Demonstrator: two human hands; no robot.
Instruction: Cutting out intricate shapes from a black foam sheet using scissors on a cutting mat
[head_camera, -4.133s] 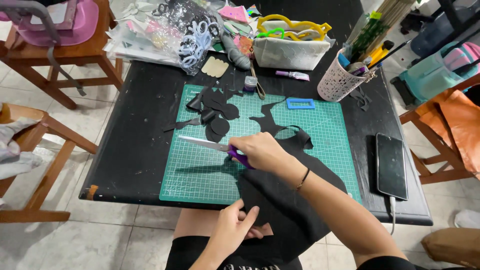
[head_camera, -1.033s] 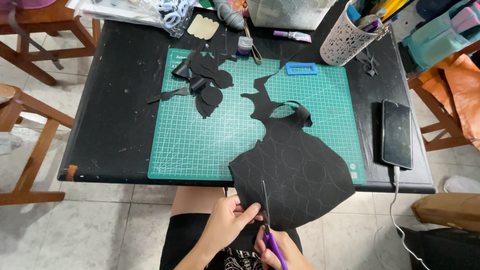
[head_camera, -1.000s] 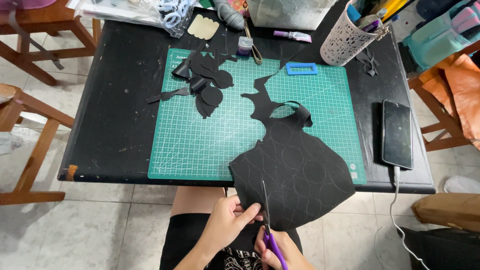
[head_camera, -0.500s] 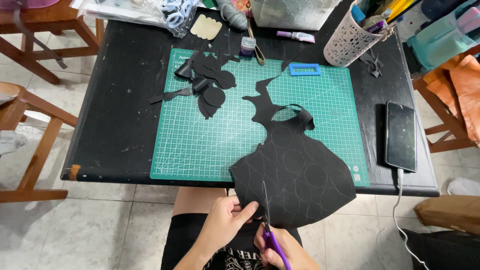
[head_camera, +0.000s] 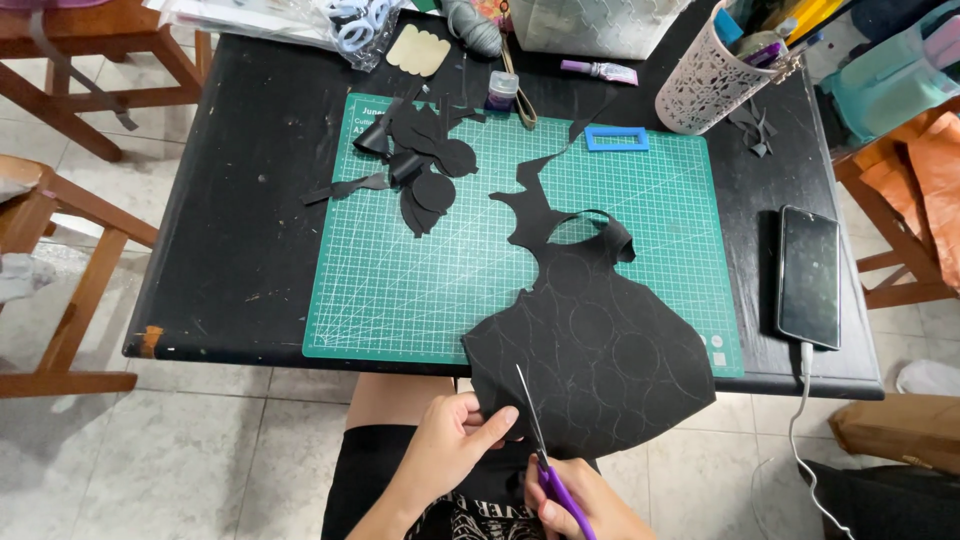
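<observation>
While your right hand (head_camera: 578, 497) grips the purple scissors (head_camera: 545, 450), your left hand (head_camera: 455, 445) pinches the black paper sheet (head_camera: 600, 350) just above both hands; looks thin and floppy, so hold close beside the blades

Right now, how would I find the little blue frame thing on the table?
Start at the big green cutting mat on the black table. Look along its far edge, near the white lattice cup. The blue rectangular frame lies flat there: the only blue piece on the mat, hollow in the middle, unlike the black paper scraps.
</observation>
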